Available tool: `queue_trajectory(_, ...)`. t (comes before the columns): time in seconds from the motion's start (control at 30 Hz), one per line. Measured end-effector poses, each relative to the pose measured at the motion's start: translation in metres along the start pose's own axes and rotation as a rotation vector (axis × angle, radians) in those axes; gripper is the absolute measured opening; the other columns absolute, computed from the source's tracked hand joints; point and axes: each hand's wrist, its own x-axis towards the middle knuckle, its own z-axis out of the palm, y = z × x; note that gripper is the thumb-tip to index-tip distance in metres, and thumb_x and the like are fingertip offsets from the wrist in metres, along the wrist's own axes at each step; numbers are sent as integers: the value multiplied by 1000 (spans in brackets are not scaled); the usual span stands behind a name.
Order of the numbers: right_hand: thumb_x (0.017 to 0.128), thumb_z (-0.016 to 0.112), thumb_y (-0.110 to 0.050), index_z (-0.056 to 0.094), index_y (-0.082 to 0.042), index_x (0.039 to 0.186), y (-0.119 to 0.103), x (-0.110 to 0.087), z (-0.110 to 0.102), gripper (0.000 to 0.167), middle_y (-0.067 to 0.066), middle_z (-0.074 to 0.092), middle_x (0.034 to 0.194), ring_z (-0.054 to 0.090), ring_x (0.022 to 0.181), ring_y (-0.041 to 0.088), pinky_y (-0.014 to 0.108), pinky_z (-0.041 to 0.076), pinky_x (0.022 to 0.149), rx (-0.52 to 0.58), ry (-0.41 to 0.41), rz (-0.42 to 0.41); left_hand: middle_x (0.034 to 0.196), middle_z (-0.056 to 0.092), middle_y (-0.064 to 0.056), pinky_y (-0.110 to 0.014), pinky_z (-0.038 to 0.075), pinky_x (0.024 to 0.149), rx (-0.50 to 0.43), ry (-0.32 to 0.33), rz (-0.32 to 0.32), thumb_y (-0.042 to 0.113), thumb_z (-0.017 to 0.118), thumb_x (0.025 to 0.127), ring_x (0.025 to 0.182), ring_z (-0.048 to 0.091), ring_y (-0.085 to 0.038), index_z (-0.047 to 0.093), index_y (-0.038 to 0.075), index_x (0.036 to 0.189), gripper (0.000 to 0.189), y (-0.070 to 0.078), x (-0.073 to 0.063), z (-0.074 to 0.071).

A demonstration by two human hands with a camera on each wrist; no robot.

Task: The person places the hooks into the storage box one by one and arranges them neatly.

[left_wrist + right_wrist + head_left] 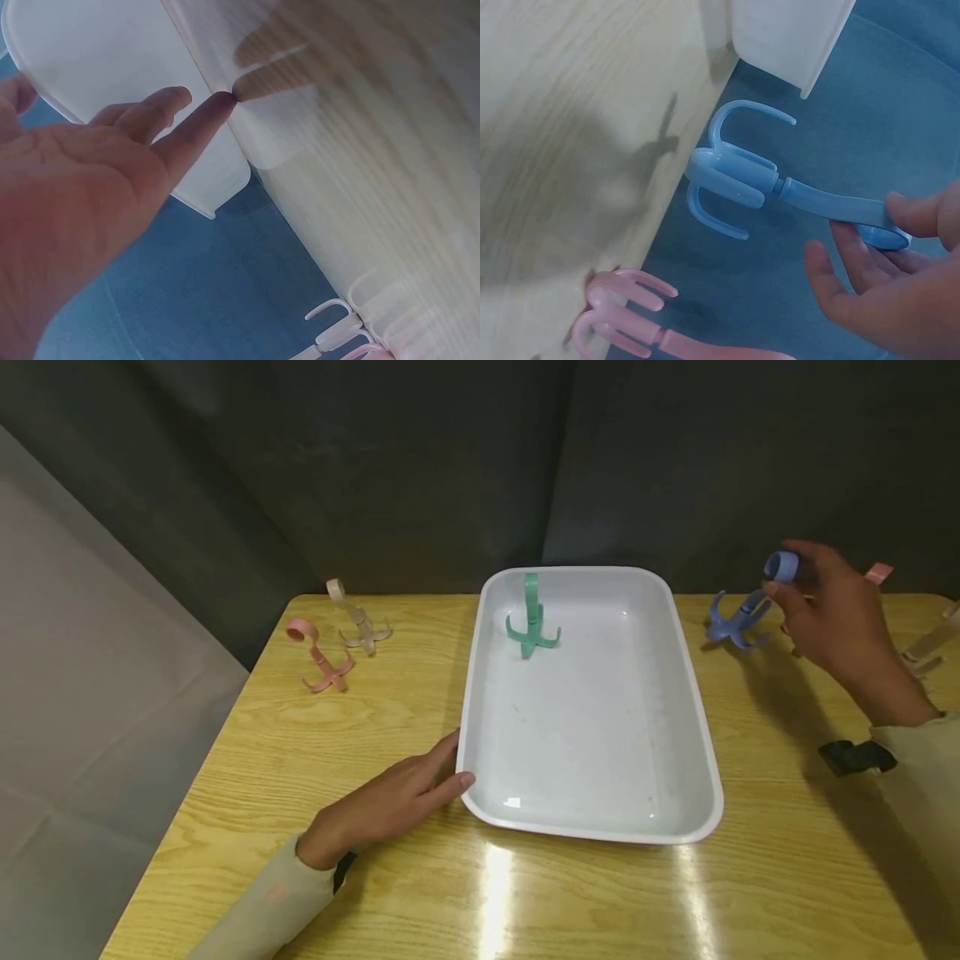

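My right hand (843, 614) pinches the curled top of a blue four-pronged hanging hook (731, 625) between thumb and fingers, to the right of the tray. In the right wrist view the prongs of the blue hook (735, 176) point back toward the hand, and its shadow falls apart from it on the wood. My left hand (393, 797) rests against the near left side of a white tray (585, 727), thumb at the rim and straight fingers along the outer wall. Inside the tray, at its far left, stands a green hook (532, 631).
A pink hook (326, 672) and a beige hook (363, 631) stand on the table's far left. Behind my right hand are another pink hook (879, 573) and a beige one (930, 643), partly hidden or cut off. Dark cloth (420, 468) hangs along the table's back edge.
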Motion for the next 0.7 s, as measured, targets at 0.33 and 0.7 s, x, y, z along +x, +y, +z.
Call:
queue_trajectory(0.33, 110, 54, -20, 36, -5, 160, -18, 2, -2, 56, 32, 52, 146, 45, 99, -23, 6, 37, 79, 23, 69, -90, 170, 24, 2, -46, 27, 122, -12, -5, -1, 46, 42, 113, 152, 24, -10, 9, 24, 169, 69, -2, 1, 0)
queue_trajectory(0.7, 108, 59, -18, 43, -6, 157, -37, 4, -5, 53, 32, 55, 142, 49, 106, -22, 5, 42, 83, 76, 113, -168, 170, 23, 3, -45, 26, 122, -12, -5, 3, 46, 42, 113, 152, 23, -10, 8, 25, 169, 69, -2, 0, 0)
